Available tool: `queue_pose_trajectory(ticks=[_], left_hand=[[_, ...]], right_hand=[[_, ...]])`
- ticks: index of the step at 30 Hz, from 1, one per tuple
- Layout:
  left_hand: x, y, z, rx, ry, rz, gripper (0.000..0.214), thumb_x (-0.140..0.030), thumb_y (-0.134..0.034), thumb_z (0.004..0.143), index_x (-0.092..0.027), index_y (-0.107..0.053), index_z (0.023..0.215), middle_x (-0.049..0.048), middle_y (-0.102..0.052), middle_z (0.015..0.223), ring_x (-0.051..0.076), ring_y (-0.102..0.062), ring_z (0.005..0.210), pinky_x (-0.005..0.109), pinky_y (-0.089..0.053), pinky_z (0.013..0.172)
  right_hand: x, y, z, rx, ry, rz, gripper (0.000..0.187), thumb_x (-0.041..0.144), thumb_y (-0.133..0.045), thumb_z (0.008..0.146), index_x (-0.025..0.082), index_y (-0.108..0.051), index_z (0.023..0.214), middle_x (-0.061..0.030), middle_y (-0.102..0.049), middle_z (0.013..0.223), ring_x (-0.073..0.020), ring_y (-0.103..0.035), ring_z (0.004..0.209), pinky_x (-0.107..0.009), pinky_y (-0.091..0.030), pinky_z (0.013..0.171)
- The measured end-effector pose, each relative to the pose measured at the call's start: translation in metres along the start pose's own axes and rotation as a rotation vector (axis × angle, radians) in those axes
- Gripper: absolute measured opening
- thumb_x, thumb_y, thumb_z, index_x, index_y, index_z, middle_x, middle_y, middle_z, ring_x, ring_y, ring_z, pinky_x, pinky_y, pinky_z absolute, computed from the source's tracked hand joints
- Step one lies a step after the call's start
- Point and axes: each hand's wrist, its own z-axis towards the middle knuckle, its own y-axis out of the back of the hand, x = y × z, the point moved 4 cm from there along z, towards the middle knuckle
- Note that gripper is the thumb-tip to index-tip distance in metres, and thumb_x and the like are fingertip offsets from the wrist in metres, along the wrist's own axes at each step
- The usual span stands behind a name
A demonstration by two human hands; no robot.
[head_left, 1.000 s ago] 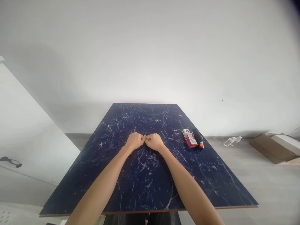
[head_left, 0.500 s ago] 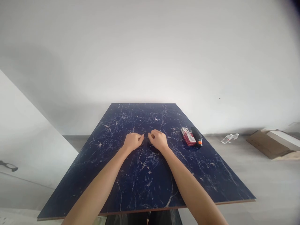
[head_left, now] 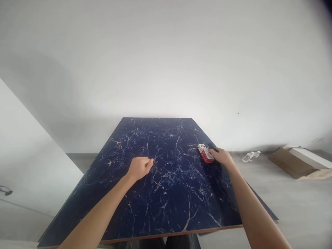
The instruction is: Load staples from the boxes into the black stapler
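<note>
My left hand (head_left: 138,168) rests as a fist on the dark blue marbled tabletop (head_left: 166,193), thumb against the curled fingers, and nothing shows in it. At the table's right side, my right hand (head_left: 223,156) has its fingers closed round a long black object (head_left: 212,146). Most of that object is under the hand, so its exact kind cannot be made out. Just left of my right fingertips lie small red and white boxes (head_left: 206,154), close to the black object.
A pale wall (head_left: 155,69) rises behind the table's far edge. On the floor to the right lie a clear plastic bottle (head_left: 250,156) and an open cardboard box (head_left: 293,162). A white door with a dark handle (head_left: 5,190) stands at the left.
My right hand has left the middle of the table, moved right and closed on the black object, covering its orange part. My left hand stays a fist, slightly lower and further left in view.
</note>
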Motion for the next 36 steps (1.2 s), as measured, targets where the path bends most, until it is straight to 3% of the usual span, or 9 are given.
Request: queue_pose_trajectory(ticks=[6,13,17,20,23,28,32,34,36], left_hand=[[-0.018,-0.005,0.0,0.037,-0.123,-0.054,0.052,-0.035,-0.042,0.1,-0.017,-0.037,0.051,-0.0017,-0.039,0.047,0.01,-0.034,0.044,0.027,-0.025,0.052],[-0.017,0.008,-0.001,-0.125,-0.028,-0.017,0.049,-0.034,-0.043,0.101,-0.02,-0.039,0.055,-0.0015,-0.043,0.053,0.013,-0.043,0.051,0.029,-0.031,0.057],[0.007,0.018,0.001,-0.32,0.219,-0.048,0.03,-0.034,-0.04,0.102,-0.022,-0.057,0.08,0.003,-0.063,0.079,0.019,-0.06,0.076,0.03,-0.043,0.071],[0.041,0.023,0.001,-0.41,0.4,-0.133,0.026,-0.035,-0.038,0.102,-0.023,-0.06,0.101,0.0073,-0.068,0.099,0.023,-0.064,0.096,0.035,-0.047,0.085],[0.081,0.034,-0.008,-0.45,0.56,-0.193,0.029,-0.037,-0.036,0.101,-0.022,-0.061,0.103,0.0092,-0.069,0.105,0.026,-0.064,0.102,0.039,-0.047,0.091],[0.13,0.069,-0.036,-0.349,0.657,-0.314,0.041,-0.047,-0.034,0.1,-0.021,-0.062,0.113,0.0085,-0.069,0.118,0.026,-0.062,0.115,0.04,-0.044,0.101],[0.142,0.088,-0.053,0.017,0.542,-0.518,0.064,-0.056,-0.057,0.09,-0.026,-0.049,0.146,0.0101,-0.058,0.143,0.03,-0.059,0.125,0.04,-0.048,0.101],[0.143,0.093,-0.058,0.181,0.477,-0.521,0.088,-0.054,-0.072,0.079,-0.031,-0.036,0.156,0.0103,-0.047,0.154,0.034,-0.052,0.133,0.042,-0.047,0.103],[0.144,0.096,-0.061,0.231,0.458,-0.473,0.102,-0.054,-0.078,0.073,-0.032,-0.029,0.159,0.0104,-0.041,0.159,0.037,-0.044,0.14,0.045,-0.043,0.108]], right_hand=[[0.049,-0.023,-0.022,0.021,0.123,0.121,0.04,0.053,-0.055,0.085,0.021,-0.077,0.093,-0.0063,-0.073,0.078,-0.0219,-0.067,0.073,-0.027,-0.043,0.063],[0.166,-0.074,-0.073,0.081,0.334,0.202,0.036,0.054,-0.058,0.085,0.022,-0.074,0.09,-0.0047,-0.074,0.081,-0.0197,-0.067,0.073,-0.024,-0.04,0.062],[0.236,-0.104,-0.106,0.054,0.429,0.204,0.038,0.058,-0.06,0.084,0.021,-0.071,0.088,-0.0077,-0.075,0.089,-0.0236,-0.069,0.081,-0.026,-0.041,0.065],[0.283,-0.126,-0.127,0.073,0.447,0.224,0.041,0.059,-0.058,0.085,0.021,-0.07,0.092,-0.0099,-0.076,0.095,-0.0281,-0.07,0.092,-0.03,-0.045,0.072],[0.325,-0.148,-0.149,0.133,0.438,0.302,0.042,0.059,-0.058,0.085,0.02,-0.07,0.096,-0.0117,-0.075,0.099,-0.0306,-0.07,0.097,-0.033,-0.047,0.078],[0.364,-0.173,-0.171,0.187,0.472,0.49,0.046,0.06,-0.046,0.093,0.02,-0.069,0.092,-0.0138,-0.075,0.099,-0.0311,-0.07,0.097,-0.037,-0.049,0.082],[0.357,-0.176,-0.157,0.054,0.501,0.568,0.046,0.054,-0.036,0.1,0.022,-0.068,0.102,-0.0107,-0.074,0.105,-0.0275,-0.069,0.102,-0.036,-0.048,0.088],[0.354,-0.178,-0.149,0.066,0.586,0.622,0.045,0.051,-0.032,0.102,0.025,-0.066,0.117,-0.007,-0.072,0.115,-0.0246,-0.067,0.11,-0.034,-0.047,0.093],[0.354,-0.181,-0.145,0.141,0.67,0.648,0.049,0.05,-0.026,0.104,0.028,-0.062,0.128,-0.0043,-0.07,0.123,-0.0231,-0.064,0.116,-0.033,-0.045,0.098]])
